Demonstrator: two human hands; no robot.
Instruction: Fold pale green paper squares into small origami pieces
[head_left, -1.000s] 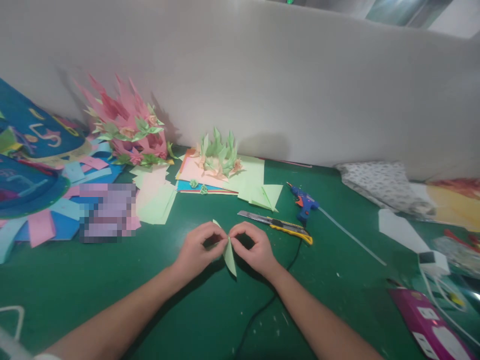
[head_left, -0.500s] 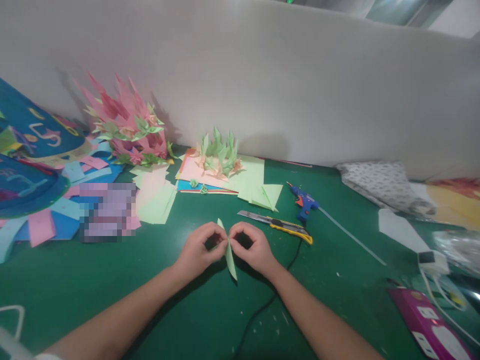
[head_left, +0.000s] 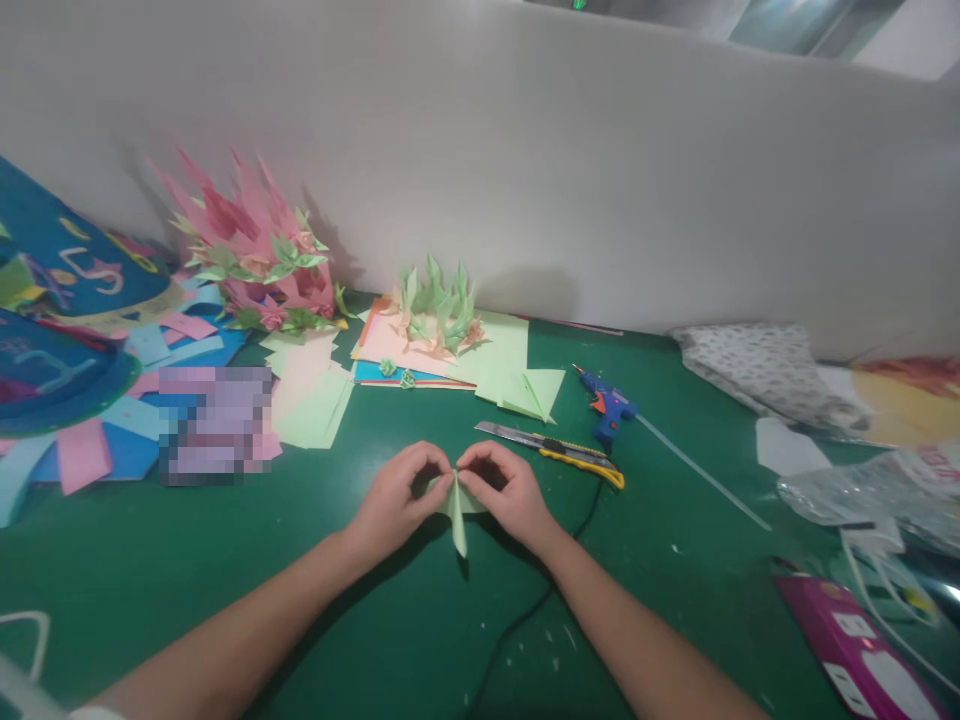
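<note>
Between my two hands, over the green table, is a folded piece of light green paper (head_left: 459, 530). My left hand (head_left: 403, 490) pinches it from the left with thumb and forefinger. From the other side my right hand (head_left: 510, 493) pinches it too, its fingertips almost meeting the left ones. A narrow fold of the paper points down toward me, and parts spread behind the fingers. A yellow utility knife (head_left: 566, 450) with its blade out lies just beyond my right hand. Farther off rests a blue glue gun (head_left: 609, 405) with a long glue stick in it.
A green paper crown (head_left: 439, 315) stands on stacked paper sheets (head_left: 506, 340) by the wall. Pink paper crowns (head_left: 262, 240) and blue cone hats (head_left: 82, 260) crowd the left. Right are a patterned cloth (head_left: 757, 370), clear plastic (head_left: 862, 490) and a magenta power strip (head_left: 840, 635).
The green paper has turned and opened out sideways, showing a central fold with parts to each side. Both hands have barely moved. The clear plastic at right has shifted left.
</note>
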